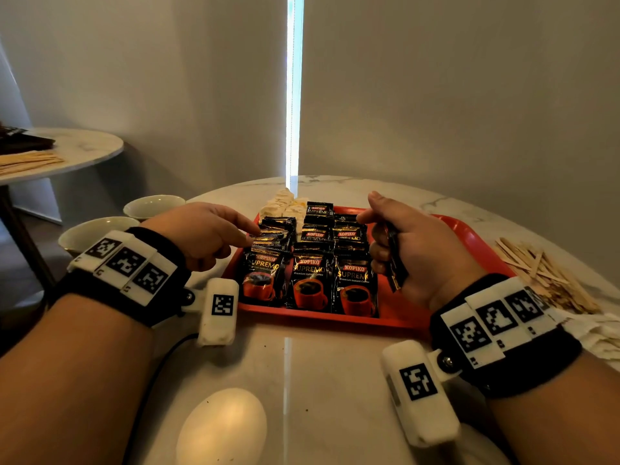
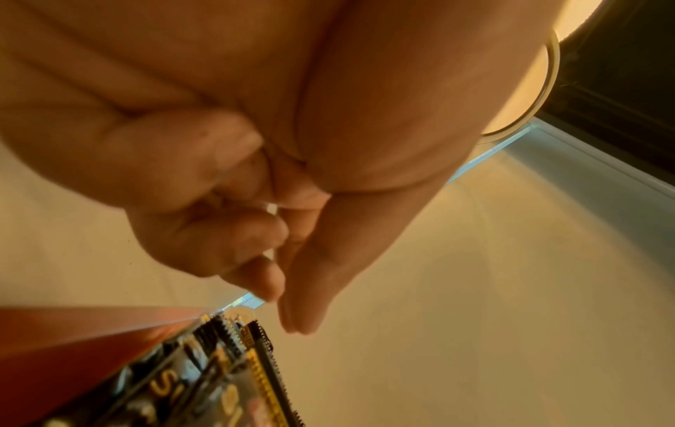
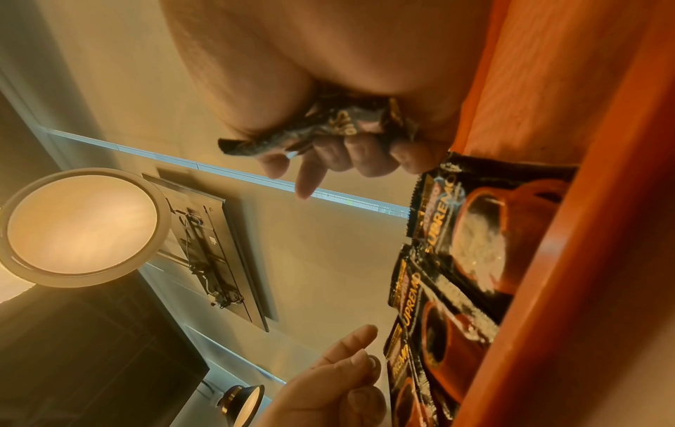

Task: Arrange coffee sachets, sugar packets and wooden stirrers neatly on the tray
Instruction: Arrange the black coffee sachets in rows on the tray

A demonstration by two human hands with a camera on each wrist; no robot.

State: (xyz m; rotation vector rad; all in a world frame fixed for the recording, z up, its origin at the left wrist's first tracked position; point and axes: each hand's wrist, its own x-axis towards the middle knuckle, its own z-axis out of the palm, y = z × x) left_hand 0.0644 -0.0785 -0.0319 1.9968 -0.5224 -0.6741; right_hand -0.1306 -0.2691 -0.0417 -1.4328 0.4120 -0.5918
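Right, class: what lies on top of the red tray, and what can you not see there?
On the red tray lie rows of overlapping coffee sachets, with pale packets at its far edge. The right hand hides part of the tray floor; lower sachets are mostly covered.

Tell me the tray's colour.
Red; the tray shows best in the head view.

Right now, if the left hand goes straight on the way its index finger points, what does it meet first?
Most likely the stack of coffee sachets at the red tray's left side: the left hand already points there, fingertip almost touching. Exact gap is unclear.
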